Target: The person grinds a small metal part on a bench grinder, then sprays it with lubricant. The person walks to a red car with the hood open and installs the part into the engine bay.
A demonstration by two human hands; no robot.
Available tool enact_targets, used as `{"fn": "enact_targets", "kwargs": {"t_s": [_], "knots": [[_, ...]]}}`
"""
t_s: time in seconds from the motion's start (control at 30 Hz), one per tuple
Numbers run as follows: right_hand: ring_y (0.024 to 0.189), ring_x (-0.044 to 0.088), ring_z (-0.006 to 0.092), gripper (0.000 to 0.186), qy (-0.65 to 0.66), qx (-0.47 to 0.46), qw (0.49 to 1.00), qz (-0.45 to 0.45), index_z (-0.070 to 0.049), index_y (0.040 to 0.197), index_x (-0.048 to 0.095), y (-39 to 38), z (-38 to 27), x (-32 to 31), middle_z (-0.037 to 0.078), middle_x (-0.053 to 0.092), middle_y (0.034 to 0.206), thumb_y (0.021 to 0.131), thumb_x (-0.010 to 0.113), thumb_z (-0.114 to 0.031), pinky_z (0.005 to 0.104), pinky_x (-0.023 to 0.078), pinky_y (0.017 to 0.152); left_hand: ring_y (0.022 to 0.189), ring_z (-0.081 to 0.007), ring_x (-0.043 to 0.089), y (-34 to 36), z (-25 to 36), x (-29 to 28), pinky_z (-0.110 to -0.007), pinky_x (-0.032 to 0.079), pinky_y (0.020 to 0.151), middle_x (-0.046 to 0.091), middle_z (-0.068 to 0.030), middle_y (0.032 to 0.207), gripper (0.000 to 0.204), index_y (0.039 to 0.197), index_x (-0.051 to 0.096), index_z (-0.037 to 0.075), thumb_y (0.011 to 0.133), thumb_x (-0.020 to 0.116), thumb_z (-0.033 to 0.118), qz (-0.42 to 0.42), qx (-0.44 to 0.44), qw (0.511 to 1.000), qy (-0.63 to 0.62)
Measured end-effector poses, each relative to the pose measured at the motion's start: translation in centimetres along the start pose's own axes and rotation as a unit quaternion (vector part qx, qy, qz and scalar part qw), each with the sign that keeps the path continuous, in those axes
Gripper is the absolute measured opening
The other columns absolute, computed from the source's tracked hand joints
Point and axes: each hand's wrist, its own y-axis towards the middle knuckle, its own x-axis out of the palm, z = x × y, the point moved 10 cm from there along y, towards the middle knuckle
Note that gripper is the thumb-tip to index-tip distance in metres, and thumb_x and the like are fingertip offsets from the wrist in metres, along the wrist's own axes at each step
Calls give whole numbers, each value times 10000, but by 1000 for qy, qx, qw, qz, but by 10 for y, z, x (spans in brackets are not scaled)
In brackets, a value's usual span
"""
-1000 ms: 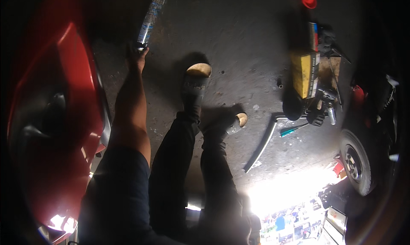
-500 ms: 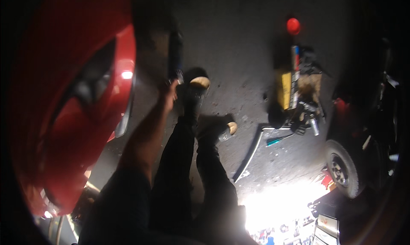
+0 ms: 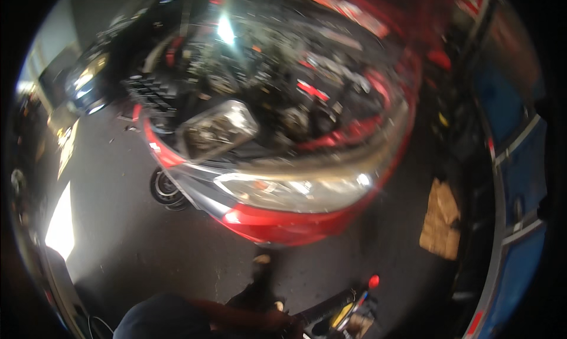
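Note:
My left forearm reaches to the right along the lower edge, and my left hand (image 3: 288, 323) is dark and smeared there. It appears closed around the near end of a long black object (image 3: 325, 306) whose exact kind I cannot make out. Above my arm stands a red car (image 3: 295, 226), its engine bay exposed and its headlight (image 3: 289, 191) facing me. On its front edge rests a metal tray (image 3: 254, 129) with dark contents too blurred to name. My right hand does not show.
A bright lamp (image 3: 225, 30) shines over the engine bay. Past my hand lie a red round object (image 3: 374, 281) and a yellow item (image 3: 341, 315) on the floor. A wheel (image 3: 167, 188) lies left of the car. Cardboard (image 3: 440, 221) and blue panels (image 3: 522, 173) are at right.
My view has swung up from the floor to the car's engine bay. My left arm now shows low in the picture, pointing right, with the long black object still at the hand.

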Motion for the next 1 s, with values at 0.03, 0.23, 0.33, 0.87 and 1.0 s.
{"fn": "enact_targets", "kwargs": {"t_s": [0.03, 0.23, 0.33, 0.87, 1.0], "knots": [[914, 625, 310, 228, -8, -21, 1000, -11, -58, 948, 629, 1, -22, 9, 159, 637, 966, 878, 630, -275, 402, 506, 769, 785, -237, 665, -15, 19, 5, -351, 538, 691, 679, -102, 916, 459, 1161, 620, 44, 940, 564, 442, -34, -24, 992, -122], [910, 625, 291, 214, -42, -151, 985, -68, -52, 928, 632, -39, -138, 105, 154, 635, 982, 881, 631, -261, 388, 513, 772, 604, -87, 521, -222, 152, -16, -241, 425, 504, 663, -38, 862, 576, 1335, 543, 57, 871, 650, 382, 145, 246, 958, 37], [908, 624, 281, 208, -33, -227, 968, -98, -49, 918, 633, -66, -202, 187, 151, 634, 990, 883, 631, -254, 381, 517, 774, 563, -92, 505, -371, 185, -36, -245, 425, 518, 648, -9, 776, 725, 1423, 459, 87, 846, 690, 460, 182, 382, 903, 76], [1097, 567, 309, 462, -109, -227, 840, -480, -36, 1320, 449, -136, -291, 752, 128, 590, 1177, 905, 636, -117, 449, 445, 971, 939, -214, 662, -957, -353, -375, -340, 570, 701, 670, -157, 1122, 631, 1179, 625, -52, 758, 819, 377, 735, 150, 586, -306], [1011, 613, 272, 531, -99, 178, 830, -519, -121, 1264, 495, -167, -246, 937, 79, 617, 1089, 830, 667, -373, 437, 476, 880, 721, -211, 665, -954, -519, -386, -340, 555, 634, 691, -152, 899, 659, 1063, 670, -64, 672, 865, 429, 819, 65, 310, -479]]}}
